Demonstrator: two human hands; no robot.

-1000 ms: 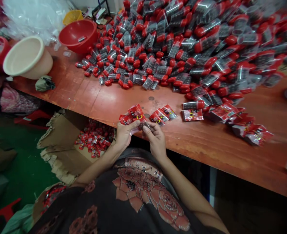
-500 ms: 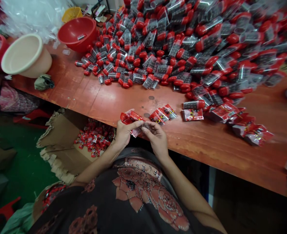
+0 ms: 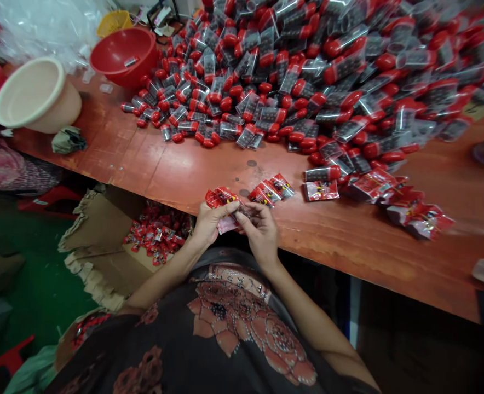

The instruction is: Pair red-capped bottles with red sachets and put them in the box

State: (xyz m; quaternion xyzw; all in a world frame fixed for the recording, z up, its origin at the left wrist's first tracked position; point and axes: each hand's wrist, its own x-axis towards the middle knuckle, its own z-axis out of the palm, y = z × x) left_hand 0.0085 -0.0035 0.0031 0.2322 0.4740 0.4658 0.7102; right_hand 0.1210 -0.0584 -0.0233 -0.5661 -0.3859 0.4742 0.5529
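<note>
My left hand is closed on a small red printed packet, just over the table's near edge. A pale pink part of the packet shows below the left thumb. My right hand is pinched against the packet's right side, thumb and fingertips together. A small dark piece shows between the fingertips, too small to name. Right beyond the hands, several red packets lie overlapping on the table. Another packet lies flat farther right, beside a clear tube with a red end.
A large heap of clear tubes with red ends covers the back of the table. More packets lie at right. A red bowl and a cream tub stand at left. Below is a cardboard box holding red packets.
Both hands keep hold of the packet, which has turned slightly, with more of its pale pink part showing. The whole view has shifted a little.
</note>
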